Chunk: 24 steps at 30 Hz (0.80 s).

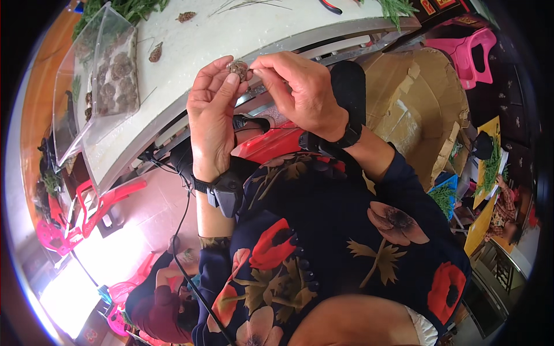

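Observation:
My left hand [214,106] holds a small brown pine cone [236,68] between thumb and fingers, just past the table's near edge. Close against the cone's right side, my right hand [309,92] has its thumb and forefinger pinched together; whatever is in that pinch is too small to make out. Two loose pine cones lie on the white table [173,75]: one cone [156,52] closer to my left hand, another cone [186,17] farther off. Thin wires [254,5] are spread at the far side of the tabletop.
At the left, a clear plastic box [120,75] contains several pine cones. Green sprigs [398,8] and a red-handled tool [330,7] lie at the far edge. A cardboard box [424,104] and pink chair [466,56] are to the right. Other people sit lower left and far right.

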### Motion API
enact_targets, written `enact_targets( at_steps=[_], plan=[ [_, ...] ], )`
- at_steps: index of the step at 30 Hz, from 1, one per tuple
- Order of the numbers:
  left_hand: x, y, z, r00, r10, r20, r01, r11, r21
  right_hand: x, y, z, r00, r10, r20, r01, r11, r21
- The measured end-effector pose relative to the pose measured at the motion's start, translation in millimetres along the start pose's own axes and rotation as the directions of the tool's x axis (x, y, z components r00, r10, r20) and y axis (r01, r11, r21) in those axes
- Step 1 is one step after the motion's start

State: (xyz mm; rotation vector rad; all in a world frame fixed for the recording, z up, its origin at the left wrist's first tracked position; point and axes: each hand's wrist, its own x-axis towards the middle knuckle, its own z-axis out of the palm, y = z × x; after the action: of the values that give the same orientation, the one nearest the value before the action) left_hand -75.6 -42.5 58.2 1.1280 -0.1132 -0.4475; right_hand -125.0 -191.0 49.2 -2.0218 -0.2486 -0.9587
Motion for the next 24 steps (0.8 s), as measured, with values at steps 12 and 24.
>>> enact_targets(
  at_steps=[12,24],
  plan=[
    [0.9,4.8,-1.5,0.996,-0.009,0.090,0.016,0.997,-0.081,2.7,1.5,-5.4,0.999,-0.038,0.030,0.037,0.999,0.018],
    [-1.3,8.6,-0.5,0.988,-0.047,0.146,0.067,0.988,-0.136,-0.2,4.3,-3.1,1.000,-0.008,0.027,0.011,0.996,-0.093]
  ],
)
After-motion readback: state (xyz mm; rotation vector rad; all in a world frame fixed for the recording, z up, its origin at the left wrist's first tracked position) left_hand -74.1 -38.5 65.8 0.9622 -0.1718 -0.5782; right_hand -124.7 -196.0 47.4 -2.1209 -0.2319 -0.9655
